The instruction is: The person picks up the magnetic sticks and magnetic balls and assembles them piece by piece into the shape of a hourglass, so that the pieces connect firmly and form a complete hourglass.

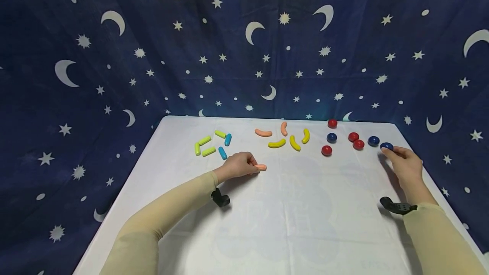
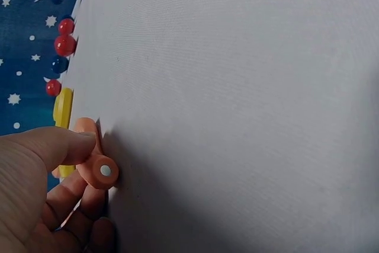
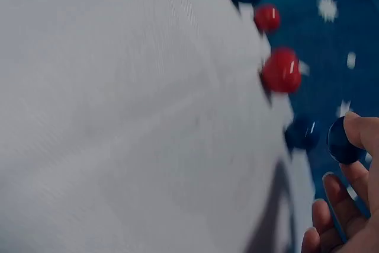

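Observation:
Between thumb and fingers, my left hand (image 1: pixel 238 165) pinches an orange sausage-shaped piece (image 1: pixel 262 167) low over the white table, left of the middle. A white dot marks the near end of this orange piece (image 2: pixel 105 171) in the left wrist view. Far to the right, my right hand (image 1: pixel 408 169) holds a shiny dark blue ball (image 1: pixel 386 146) by thumb and fingertips near the table's right edge. The same blue ball (image 3: pixel 342 140) shows against the backdrop in the right wrist view; whether it touches the table I cannot tell. Another blue ball (image 1: pixel 373 141) lies just left of it.
Several lime-green sticks (image 1: pixel 209 151) and two blue sticks (image 1: pixel 223 152) lie at the table's back left. Two orange curved pieces (image 1: pixel 263 133) and three yellow bananas (image 1: pixel 295 143) lie mid-back. Red balls (image 1: pixel 326 150) and a blue ball (image 1: pixel 332 138) lie right. A starry cloth (image 1: pixel 229 75) surrounds the table.

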{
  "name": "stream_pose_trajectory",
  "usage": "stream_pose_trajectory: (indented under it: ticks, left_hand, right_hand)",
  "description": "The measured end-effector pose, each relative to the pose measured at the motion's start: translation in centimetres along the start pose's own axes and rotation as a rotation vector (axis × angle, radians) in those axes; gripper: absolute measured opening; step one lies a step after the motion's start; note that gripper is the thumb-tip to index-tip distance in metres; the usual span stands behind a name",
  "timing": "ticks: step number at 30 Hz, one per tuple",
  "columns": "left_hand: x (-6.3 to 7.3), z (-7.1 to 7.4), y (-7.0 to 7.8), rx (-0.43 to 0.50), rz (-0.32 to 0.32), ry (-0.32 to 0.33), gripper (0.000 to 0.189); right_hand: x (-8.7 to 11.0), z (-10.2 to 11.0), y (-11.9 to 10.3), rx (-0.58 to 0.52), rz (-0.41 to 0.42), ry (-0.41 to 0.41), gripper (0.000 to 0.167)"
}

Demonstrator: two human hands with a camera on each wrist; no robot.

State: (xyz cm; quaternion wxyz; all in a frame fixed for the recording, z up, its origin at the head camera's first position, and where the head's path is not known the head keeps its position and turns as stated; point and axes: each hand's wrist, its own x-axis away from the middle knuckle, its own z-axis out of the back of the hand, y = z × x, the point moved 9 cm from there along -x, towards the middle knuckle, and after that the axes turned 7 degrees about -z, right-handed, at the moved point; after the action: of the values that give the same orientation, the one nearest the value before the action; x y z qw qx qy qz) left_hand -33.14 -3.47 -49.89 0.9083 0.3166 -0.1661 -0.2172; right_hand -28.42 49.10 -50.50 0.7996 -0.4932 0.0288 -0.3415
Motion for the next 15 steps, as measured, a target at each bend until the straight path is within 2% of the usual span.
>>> stream_pose_trajectory:
  ticks: [3, 7, 11, 15]
  left_hand:
    - [0.0, 0.1, -0.2, -0.001, 0.010, 0.002, 0.022]
    - [0.0, 0.1, -0.5, -0.006, 0.027, 0.004, 0.022]
    - [0.0, 0.0, -0.4, 0.004, 0.027, 0.001, 0.021]
    - [0.0, -0.1, -0.2, 0.015, 0.027, 0.002, 0.022]
  right_hand:
    - [1.8, -1.1, -2.8, 0.024, 0.141, -0.023, 0.079]
    - [5.0, -4.3, -6.7, 0.035, 0.312, -0.109, 0.069]
    - [8.3, -9.0, -9.2, 0.081, 0.410, -0.260, 0.068]
    - [11.3, -14.5, -9.8, 0.149, 0.469, -0.431, 0.063]
